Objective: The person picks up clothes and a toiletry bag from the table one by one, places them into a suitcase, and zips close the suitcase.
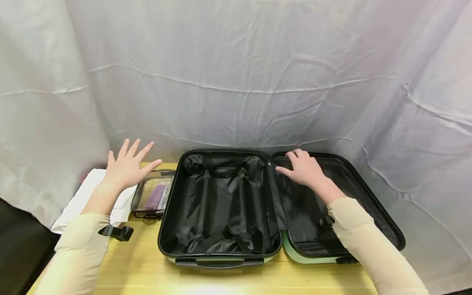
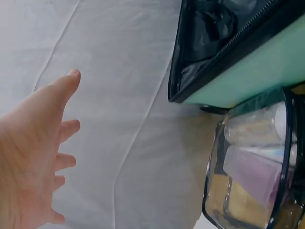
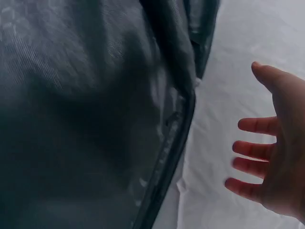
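Observation:
An opened suitcase lies on the wooden table, its black-lined deep half (image 1: 221, 196) in the middle and its shallower half (image 1: 302, 213) to the right. My left hand (image 1: 127, 168), fingers spread and holding nothing, is up over the left side beside a clear pouch (image 1: 147, 196). In the left wrist view that pouch (image 2: 252, 176) shows a purple item and a clear bottle inside. My right hand (image 1: 304, 168) is raised over the back of the right half, its fingers loosely bent around nothing. The right wrist view shows this hand (image 3: 276, 148) apart from the suitcase's dark lining (image 3: 95, 133).
White cloth or paper (image 1: 82, 200) lies at the far left, partly behind the left forearm. A pale curtain (image 1: 236, 82) hangs close behind the suitcase and along both sides. Bare wooden tabletop (image 1: 136, 266) shows in front. The suitcase handle (image 1: 219, 264) faces the front edge.

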The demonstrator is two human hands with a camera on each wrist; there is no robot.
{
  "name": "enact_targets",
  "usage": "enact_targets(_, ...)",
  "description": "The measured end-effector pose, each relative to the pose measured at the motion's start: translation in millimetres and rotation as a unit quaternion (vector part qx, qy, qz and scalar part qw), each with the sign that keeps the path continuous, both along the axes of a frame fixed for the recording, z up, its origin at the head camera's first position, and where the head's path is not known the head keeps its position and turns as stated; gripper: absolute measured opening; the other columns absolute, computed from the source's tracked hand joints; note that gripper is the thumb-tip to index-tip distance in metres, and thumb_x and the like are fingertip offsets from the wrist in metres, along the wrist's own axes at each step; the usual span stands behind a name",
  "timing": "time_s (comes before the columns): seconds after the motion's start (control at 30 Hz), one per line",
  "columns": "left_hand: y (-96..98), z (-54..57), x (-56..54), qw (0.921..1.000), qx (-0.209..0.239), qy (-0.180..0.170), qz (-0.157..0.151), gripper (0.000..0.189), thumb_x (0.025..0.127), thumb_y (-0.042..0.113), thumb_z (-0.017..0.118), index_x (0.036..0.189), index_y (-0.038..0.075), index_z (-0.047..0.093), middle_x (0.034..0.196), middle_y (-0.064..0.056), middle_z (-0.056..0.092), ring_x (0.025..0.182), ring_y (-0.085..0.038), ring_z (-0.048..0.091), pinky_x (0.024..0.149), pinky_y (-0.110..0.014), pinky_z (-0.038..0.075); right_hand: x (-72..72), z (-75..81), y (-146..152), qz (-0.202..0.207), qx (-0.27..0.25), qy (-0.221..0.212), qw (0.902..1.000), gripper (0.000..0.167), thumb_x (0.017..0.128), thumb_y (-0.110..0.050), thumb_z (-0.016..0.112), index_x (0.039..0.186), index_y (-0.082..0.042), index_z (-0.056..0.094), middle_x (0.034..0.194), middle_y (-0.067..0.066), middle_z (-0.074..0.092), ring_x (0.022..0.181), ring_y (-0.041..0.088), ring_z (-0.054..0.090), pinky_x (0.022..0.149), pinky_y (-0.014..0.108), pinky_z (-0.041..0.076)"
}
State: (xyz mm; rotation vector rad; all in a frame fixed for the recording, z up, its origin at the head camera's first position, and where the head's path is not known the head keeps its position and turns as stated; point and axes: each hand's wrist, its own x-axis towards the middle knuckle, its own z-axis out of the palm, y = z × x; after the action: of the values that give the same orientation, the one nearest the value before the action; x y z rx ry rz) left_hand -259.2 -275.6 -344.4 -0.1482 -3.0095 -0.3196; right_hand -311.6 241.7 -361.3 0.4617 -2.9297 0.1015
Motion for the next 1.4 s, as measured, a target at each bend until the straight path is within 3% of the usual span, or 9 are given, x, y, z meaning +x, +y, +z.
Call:
enact_targets(0.1,-10.8,-4.7,3.5,0.9999,0.006,-0.002,0.008,0.085,0.09,0.077,0.029,0.158,0.029,0.012,0.163,-0.021,0.006,0.149,-0.045,-0.008,0.105,-0.079,-0.004,-1.4,-10.3,-8,0.002,0.015,-0.022,0.9997,0.062,0.092,-0.058,0.055,0.117,-0.001,0.057,0.116,0.02,0.053,0.105,0.039,0.052,0.082,0.053,0.047)
enact_targets(0.23,-23.0,-11.2,9.4,0.9996,0.016,-0.007,0.022,0.084,0.091,0.075,0.03,0.158,0.027,0.011,0.162,-0.023,0.008,0.148,-0.049,-0.006,0.103,-0.081,-0.002,-2.4,-23.8,-16,0.009,0.049,-0.052,0.9974,0.064,0.092,-0.061,0.053,0.113,0.0,0.057,0.11,0.02,0.054,0.099,0.038,0.053,0.078,0.051,0.048)
enact_targets(0.4,-36.4,-18.8,14.8,0.9989,0.026,0.007,0.038,0.079,0.095,0.069,0.032,0.158,0.025,0.013,0.16,-0.028,0.013,0.146,-0.054,0.0,0.101,-0.082,0.004,-3.6,-29.6,-21,0.007,0.078,-0.077,0.9939,0.067,0.092,-0.06,0.053,0.118,0.001,0.059,0.114,0.021,0.055,0.105,0.04,0.053,0.085,0.055,0.048)
enact_targets(0.63,-57.8,-30.7,20.3,0.9969,0.04,0.006,0.067,0.079,0.096,0.069,0.028,0.158,0.023,0.01,0.158,-0.031,0.012,0.145,-0.056,0.0,0.099,-0.083,0.005,-10.4,-30.3,-25,0.011,0.089,-0.107,0.9902,0.066,0.094,-0.06,0.049,0.117,0.001,0.062,0.114,0.022,0.057,0.107,0.041,0.054,0.085,0.056,0.048)
enact_targets(0.9,-89.7,-54.6,29.7,0.9937,0.069,0.005,0.088,0.076,0.099,0.062,0.026,0.158,0.018,0.009,0.155,-0.035,0.013,0.143,-0.058,0.0,0.097,-0.083,0.009,-15.9,-38.8,-32,0.028,0.057,-0.184,0.981,0.068,0.096,-0.055,0.049,0.125,0.007,0.057,0.127,0.029,0.055,0.121,0.047,0.05,0.098,0.056,0.045)
enact_targets(1.1,-108.8,-69.3,33.4,0.9922,0.073,0.019,0.098,0.076,0.1,0.058,0.028,0.157,0.012,0.011,0.152,-0.037,0.019,0.136,-0.063,0.013,0.096,-0.08,0.018,-15.6,-35.4,-33,0.026,0.04,-0.2,0.9785,0.062,0.096,-0.052,0.052,0.12,0.005,0.06,0.123,0.028,0.056,0.119,0.047,0.052,0.096,0.054,0.045)
enact_targets(1.27,-122.7,-81.7,34.6,0.9903,0.075,0.019,0.116,0.078,0.1,0.057,0.03,0.157,0.009,0.009,0.15,-0.038,0.022,0.131,-0.062,0.022,0.093,-0.078,0.024,-20.0,-35.5,-31,0.031,0.016,-0.222,0.9743,0.051,0.095,-0.051,0.055,0.101,0.0,0.062,0.103,0.021,0.059,0.091,0.034,0.059,0.076,0.043,0.047)
enact_targets(1.4,-126.9,-91.5,32.8,0.989,0.085,0.003,0.121,0.079,0.099,0.058,0.031,0.157,0.008,0.007,0.149,-0.037,0.023,0.128,-0.064,0.023,0.087,-0.079,0.026,-23.0,-36.0,-27,0.037,0.004,-0.234,0.9714,0.045,0.095,-0.05,0.056,0.089,-0.006,0.059,0.089,0.013,0.055,0.071,0.023,0.051,0.065,0.034,0.04)
